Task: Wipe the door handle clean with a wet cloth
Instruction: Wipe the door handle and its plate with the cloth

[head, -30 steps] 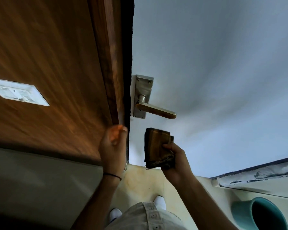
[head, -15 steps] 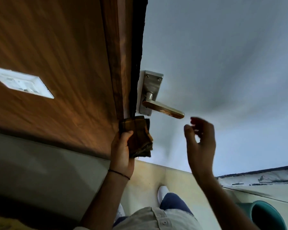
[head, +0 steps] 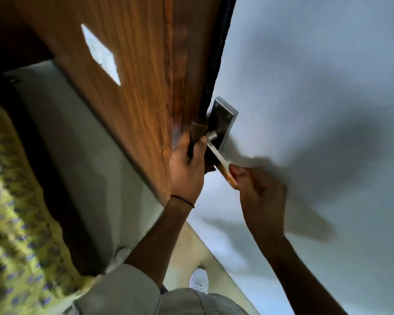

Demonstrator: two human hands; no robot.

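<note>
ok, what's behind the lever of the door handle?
The metal backplate on the pale door. The cloth in the left hand covers the plate's lower left edge.

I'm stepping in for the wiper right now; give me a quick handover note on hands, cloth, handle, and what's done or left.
Left hand: clamped on the folded brown cloth, pressing it by the base of the door handle next to the metal backplate.
Right hand: pinching the lever's free end, steadying it.
Done: cloth brought to the handle.
Left: wiping along the lever and the plate; how clean they are cannot be judged, the picture is blurred.
</note>
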